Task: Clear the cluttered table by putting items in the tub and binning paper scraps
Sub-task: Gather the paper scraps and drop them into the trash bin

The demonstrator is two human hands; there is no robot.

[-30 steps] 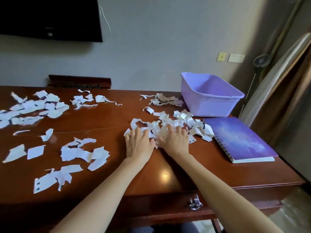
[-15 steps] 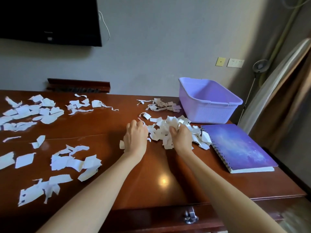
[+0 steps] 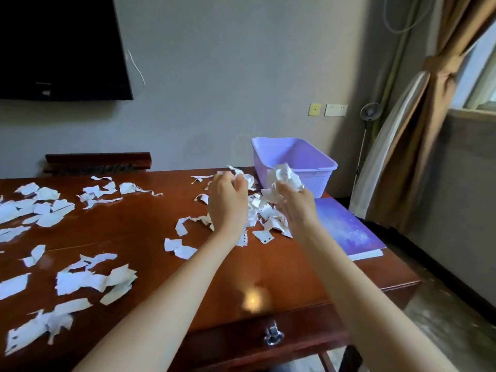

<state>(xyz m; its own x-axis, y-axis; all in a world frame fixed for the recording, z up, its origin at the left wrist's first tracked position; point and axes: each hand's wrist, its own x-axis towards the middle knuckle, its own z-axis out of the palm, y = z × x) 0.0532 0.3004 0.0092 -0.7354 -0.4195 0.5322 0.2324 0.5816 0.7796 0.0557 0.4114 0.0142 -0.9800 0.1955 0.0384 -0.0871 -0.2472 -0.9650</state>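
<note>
Both hands are raised above the dark wooden table (image 3: 150, 226), each holding torn white paper. My right hand (image 3: 296, 204) grips a crumpled bunch of paper scraps (image 3: 285, 177) just in front of the lilac plastic tub (image 3: 319, 163). My left hand (image 3: 228, 201) curls round a few smaller scraps that stick out above its fingers. A loose pile of scraps (image 3: 264, 218) lies on the table under and between the hands. A purple spiral notebook (image 3: 346, 229) lies flat to the right of the pile, near the table's right edge.
More paper scraps lie at the far left (image 3: 40, 205), the back middle (image 3: 102, 191) and the front left (image 3: 88, 280). A black screen (image 3: 59, 47) hangs on the wall. A tied curtain (image 3: 418, 124) and a floor fan stand right of the table. A drawer handle (image 3: 273, 336) shows in the front edge.
Both hands have closed on scraps and lifted off the table, up and towards the tub. Some pieces stayed on the table beneath them. The camera has tilted upward.
</note>
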